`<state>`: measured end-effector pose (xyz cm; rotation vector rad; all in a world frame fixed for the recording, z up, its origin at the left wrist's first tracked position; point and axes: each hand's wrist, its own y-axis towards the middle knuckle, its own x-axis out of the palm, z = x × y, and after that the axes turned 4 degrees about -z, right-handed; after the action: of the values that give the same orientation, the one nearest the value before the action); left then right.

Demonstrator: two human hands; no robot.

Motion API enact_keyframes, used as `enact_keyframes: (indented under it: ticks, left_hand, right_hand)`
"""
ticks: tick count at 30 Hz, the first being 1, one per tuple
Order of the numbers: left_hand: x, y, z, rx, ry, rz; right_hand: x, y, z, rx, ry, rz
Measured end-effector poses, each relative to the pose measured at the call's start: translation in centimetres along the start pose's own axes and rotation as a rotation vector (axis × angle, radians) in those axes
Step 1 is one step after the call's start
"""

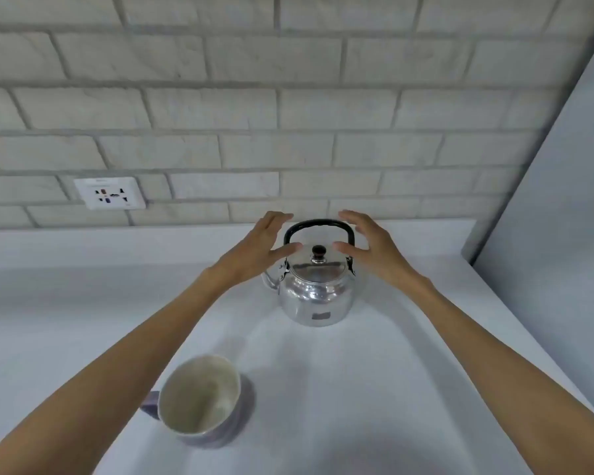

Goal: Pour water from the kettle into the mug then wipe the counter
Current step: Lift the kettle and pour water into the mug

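A shiny steel kettle with a black hoop handle and a black lid knob stands upright on the white counter, its spout pointing left. My left hand hovers at its left side, fingers spread, holding nothing. My right hand hovers at its right side near the handle, fingers also apart and empty. Neither hand clearly touches the kettle. An empty mug, pale inside and lilac outside, sits nearer to me at the lower left, its handle pointing left, partly behind my left forearm.
A pale brick wall backs the counter, with a white power socket at the left. A grey panel closes off the right side. The counter's right edge runs diagonally toward the lower right.
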<state>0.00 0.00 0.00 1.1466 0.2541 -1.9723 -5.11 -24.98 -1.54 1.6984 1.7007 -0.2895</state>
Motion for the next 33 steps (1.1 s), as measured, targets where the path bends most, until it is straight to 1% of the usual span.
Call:
enact_keyframes:
  ticks: [6,10,13,15,20,25,29,33]
  left_hand:
    - [2.1,2.1,-0.2,-0.114,-0.119,0.049]
    - [3.3,2.9,0.0,-0.148,-0.192,0.129]
    - [3.9,3.2,0.6,-0.166,-0.386,0.175]
    - [3.9,3.3,0.8,-0.183,-0.429,0.217]
    - [3.3,3.2,1.0,-0.169,-0.358,0.194]
    - [2.4,2.4,2.2,-0.127,-0.392,0.213]
    - [0.2,1.8,4.4,-0.068,-0.442,0.244]
    - [-3.0,1.0,7.4,-0.011,-0.462,0.27]
  right_hand:
    - [1.5,1.7,1.2,0.053,0.157,-0.035]
    - [1.9,2.6,1.7,0.083,0.272,0.06]
    - [2.2,2.9,1.7,0.068,0.349,0.113]
    - [2.2,3.1,1.6,0.055,0.362,0.14]
    - [2.1,2.7,1.1,0.043,0.363,0.157]
    - [1.3,1.9,-0.4,0.019,0.374,0.173]
    - [-0.5,1.5,-3.2,-0.028,0.379,0.213]
    - [-2.5,1.0,-7.1,-0.081,0.425,0.292]
